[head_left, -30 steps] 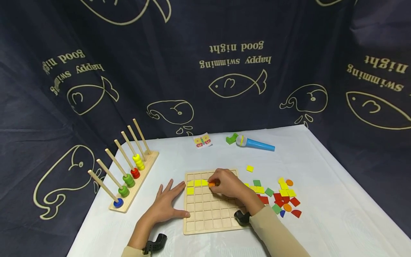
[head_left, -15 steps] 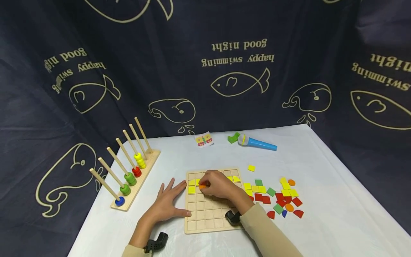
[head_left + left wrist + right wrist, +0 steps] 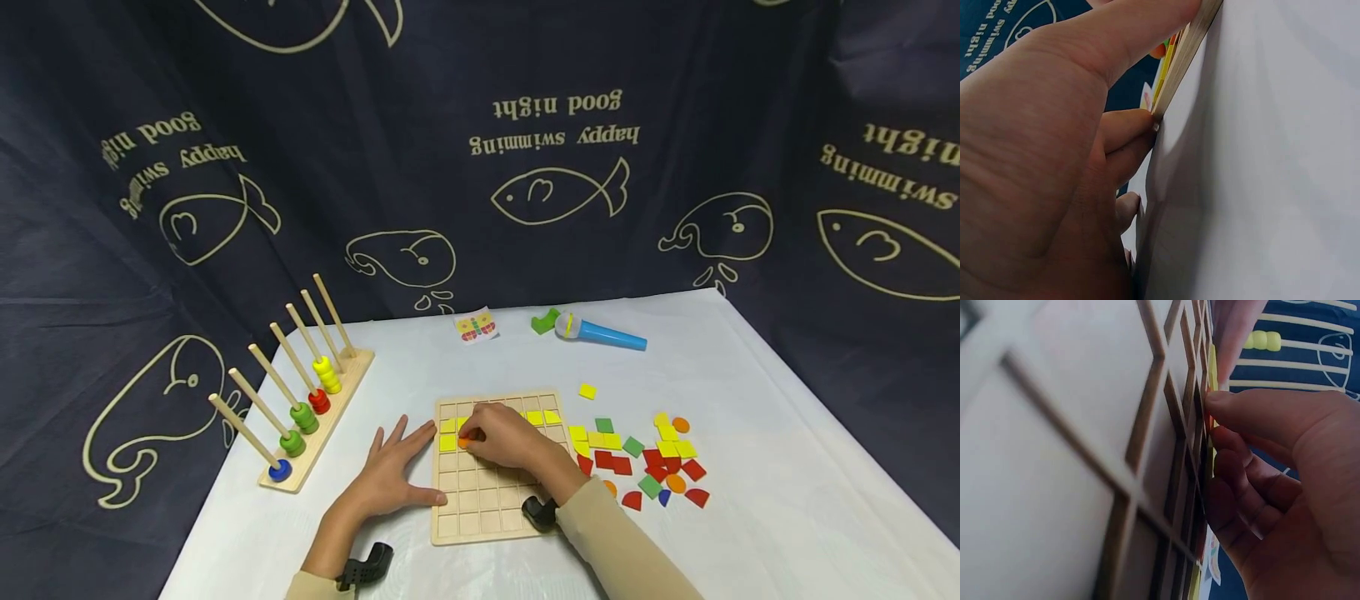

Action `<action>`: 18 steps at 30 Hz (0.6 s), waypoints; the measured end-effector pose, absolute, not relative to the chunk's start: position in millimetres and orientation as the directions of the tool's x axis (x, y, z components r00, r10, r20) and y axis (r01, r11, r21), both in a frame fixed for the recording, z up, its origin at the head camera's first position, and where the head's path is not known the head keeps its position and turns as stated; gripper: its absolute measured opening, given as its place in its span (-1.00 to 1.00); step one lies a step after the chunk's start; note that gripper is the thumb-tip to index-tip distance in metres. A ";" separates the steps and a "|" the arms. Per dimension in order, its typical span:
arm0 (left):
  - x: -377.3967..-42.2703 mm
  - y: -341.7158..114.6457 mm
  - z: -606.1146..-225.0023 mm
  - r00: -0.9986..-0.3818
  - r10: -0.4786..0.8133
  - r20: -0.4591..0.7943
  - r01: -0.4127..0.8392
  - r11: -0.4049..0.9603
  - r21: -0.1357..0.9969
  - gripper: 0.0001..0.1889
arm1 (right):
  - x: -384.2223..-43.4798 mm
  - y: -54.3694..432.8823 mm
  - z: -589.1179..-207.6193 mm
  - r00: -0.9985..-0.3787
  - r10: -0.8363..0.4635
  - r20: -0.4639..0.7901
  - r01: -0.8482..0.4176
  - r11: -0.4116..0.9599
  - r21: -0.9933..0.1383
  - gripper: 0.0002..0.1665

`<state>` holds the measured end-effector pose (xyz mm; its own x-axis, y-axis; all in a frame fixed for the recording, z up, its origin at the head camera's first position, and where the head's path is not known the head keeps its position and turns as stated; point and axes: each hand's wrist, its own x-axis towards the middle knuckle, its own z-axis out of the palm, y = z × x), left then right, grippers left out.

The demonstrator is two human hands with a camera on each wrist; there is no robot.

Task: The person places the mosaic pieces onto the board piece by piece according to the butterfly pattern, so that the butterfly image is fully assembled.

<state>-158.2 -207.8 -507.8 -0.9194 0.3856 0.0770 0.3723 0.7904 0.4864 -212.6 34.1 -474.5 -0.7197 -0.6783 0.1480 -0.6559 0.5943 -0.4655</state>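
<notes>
A toy microphone (image 3: pixel 603 334) (blue-handled) lies beside a green block (image 3: pixel 545 322); a bead rack (image 3: pixel 326 427) stands farther left.

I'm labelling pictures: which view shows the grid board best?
The head view: most of the grid board shows from above, though the right hand covers some. Left wrist: mainly its edge; right wrist: a slanted close-up.

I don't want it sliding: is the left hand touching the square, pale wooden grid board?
Touching. The left wrist view shows the left hand with a fingertip against the wooden grid board.

The board (image 3: pixel 468 502) is matt wood (smooth-looking); the backdrop (image 3: pixel 405 167), matt cloth.
</notes>
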 end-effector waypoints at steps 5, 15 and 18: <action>-158.4 -207.2 -508.0 -0.922 0.379 0.080 0.369 0.796 0.479 0.18 | -211.7 48.7 -473.3 -0.736 -0.658 0.160 -0.643 0.603 -0.472 -0.82; -158.6 -207.1 -510.7 -0.927 0.368 0.068 0.354 0.801 0.483 0.21 | -207.7 95.7 -467.1 -0.776 -0.597 0.202 -0.607 0.621 -0.496 -0.79; -158.3 -206.6 -510.5 -0.925 0.370 0.082 0.361 0.793 0.490 0.20 | -205.4 111.6 -463.0 -0.797 -0.569 0.201 -0.583 0.638 -0.503 -0.77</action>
<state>-158.3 -206.6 -510.5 -0.9252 0.3705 0.0819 0.3611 0.7934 0.4900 -205.4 111.6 -463.0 -0.7971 -0.5694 0.2007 -0.5827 0.6383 -0.5030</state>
